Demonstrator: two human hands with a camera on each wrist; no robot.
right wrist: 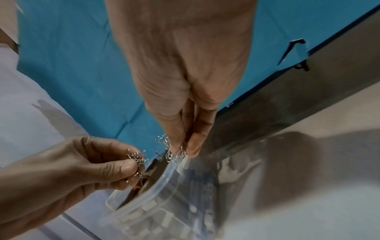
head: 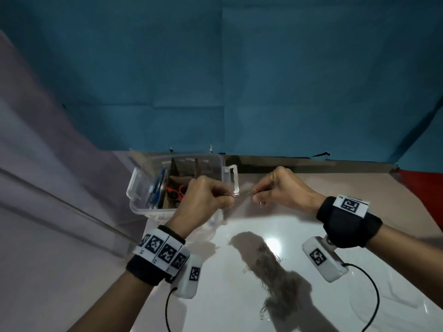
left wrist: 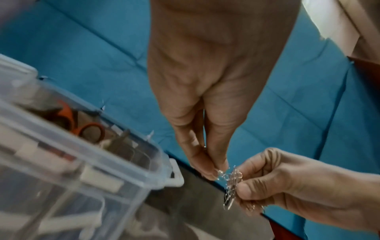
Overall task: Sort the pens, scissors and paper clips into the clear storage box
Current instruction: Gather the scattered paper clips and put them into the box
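Observation:
The clear storage box (head: 217, 161) stands at the table's back left. It holds blue pens (head: 158, 188) in its left section and orange-handled scissors (head: 176, 191) beside them. My left hand (head: 230, 200) pinches a few silver paper clips (head: 234, 194) just over the box's right end. Close to its right, my right hand (head: 256, 195) pinches a tangled bunch of clips (left wrist: 232, 186). The two bunches almost touch, and whether they are linked is unclear. In the right wrist view my right fingertips (right wrist: 192, 149) hold clips (right wrist: 172, 156) above the box rim (right wrist: 164, 177).
A heap of loose paper clips (head: 271, 267) lies on the glossy white table (head: 311, 307) in front of my hands. Blue sheeting (head: 239, 80) covers the wall behind. A pale cloth (head: 48, 188) hangs on the left, and a red surface (head: 426, 190) shows at the far right.

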